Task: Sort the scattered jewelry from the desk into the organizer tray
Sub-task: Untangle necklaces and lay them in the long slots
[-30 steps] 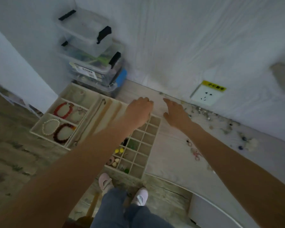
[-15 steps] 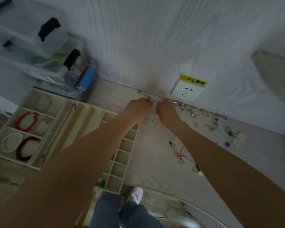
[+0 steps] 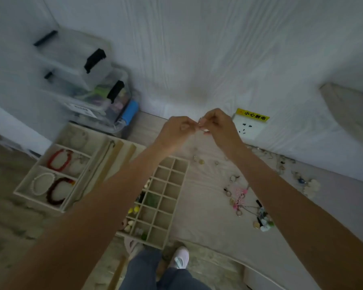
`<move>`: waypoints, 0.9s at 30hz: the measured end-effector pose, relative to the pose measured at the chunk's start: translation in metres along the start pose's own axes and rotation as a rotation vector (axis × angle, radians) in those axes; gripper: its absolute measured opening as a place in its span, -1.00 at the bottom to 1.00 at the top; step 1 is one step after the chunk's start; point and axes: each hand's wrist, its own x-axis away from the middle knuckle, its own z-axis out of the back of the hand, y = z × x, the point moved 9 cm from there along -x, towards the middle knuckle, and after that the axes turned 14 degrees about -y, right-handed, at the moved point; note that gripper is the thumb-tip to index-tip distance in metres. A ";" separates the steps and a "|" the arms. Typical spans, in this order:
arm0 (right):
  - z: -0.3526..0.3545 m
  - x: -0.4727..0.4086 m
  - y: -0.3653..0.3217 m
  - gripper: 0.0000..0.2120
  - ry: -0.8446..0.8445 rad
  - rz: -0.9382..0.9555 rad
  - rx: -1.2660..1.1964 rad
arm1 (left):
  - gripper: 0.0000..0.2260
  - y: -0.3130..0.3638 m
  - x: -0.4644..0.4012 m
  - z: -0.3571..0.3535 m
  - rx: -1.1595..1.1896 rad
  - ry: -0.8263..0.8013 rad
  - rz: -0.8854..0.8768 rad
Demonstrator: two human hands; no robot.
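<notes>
I see the desk (image 3: 208, 222), then the tray (image 3: 105, 155) on its left: grid block's long axis runs near-to-far. Three bracelets in the left cells: red (image 3: 59, 160), white (image 3: 41, 183), dark red (image 3: 58, 191). Loose jewelry (image 3: 242, 198) scattered right of tray. Left hand (image 3: 175, 130) and right hand (image 3: 217, 126) raised, fingertips touching, pinching something small; too blurred to identify.

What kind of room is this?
Probably a room at home with a desk: stacked plastic boxes by the wall, a wall socket, and a jewelry tray on the desk.
</notes>
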 end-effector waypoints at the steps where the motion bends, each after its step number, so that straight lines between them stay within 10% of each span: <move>1: -0.004 0.001 -0.008 -0.78 -0.001 0.002 -0.053 | -0.95 0.004 0.006 0.011 0.045 0.025 -0.004; 8: -0.045 0.006 -0.051 -0.85 -0.063 -0.002 -0.326 | -0.82 0.015 0.062 0.057 0.225 0.014 -0.016; 15: -0.100 0.002 -0.055 -0.79 -0.082 -0.075 -0.313 | -0.82 -0.030 0.121 0.120 -0.106 0.140 0.094; 27: -0.199 -0.019 -0.014 -0.75 -0.267 -0.274 0.197 | -0.85 -0.093 0.198 0.193 -0.034 0.280 0.235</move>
